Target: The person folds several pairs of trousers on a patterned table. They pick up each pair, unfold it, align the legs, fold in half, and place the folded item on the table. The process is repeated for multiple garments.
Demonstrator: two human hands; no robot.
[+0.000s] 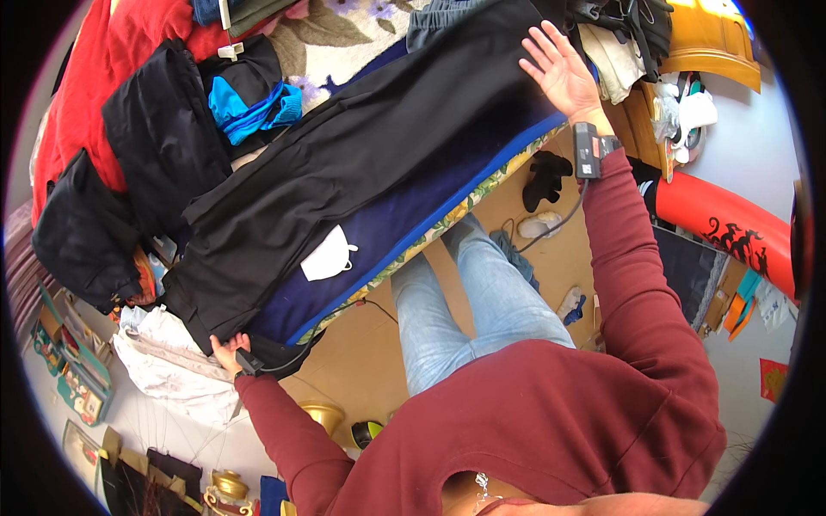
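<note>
A pair of black trousers (335, 155) lies stretched lengthwise over a dark blue bed cover (387, 226). At the lower left end of the trousers is my left hand (229, 351), its fingers at the edge of the black cloth; whether they pinch it is unclear. My right hand (560, 74) is raised palm up near the other end, fingers apart and holding nothing. A white face mask (328, 255) rests on the cover beside the trousers. Each wrist wears a small black device with a cable.
Folded dark garments (164, 138), a blue and black garment (255, 106) and a red blanket (77, 142) lie beyond the trousers. White clothes (174, 367) are piled at the left. Shoes (545, 180) and a cable are on the floor near my legs. A red cylinder (723, 226) stands at the right.
</note>
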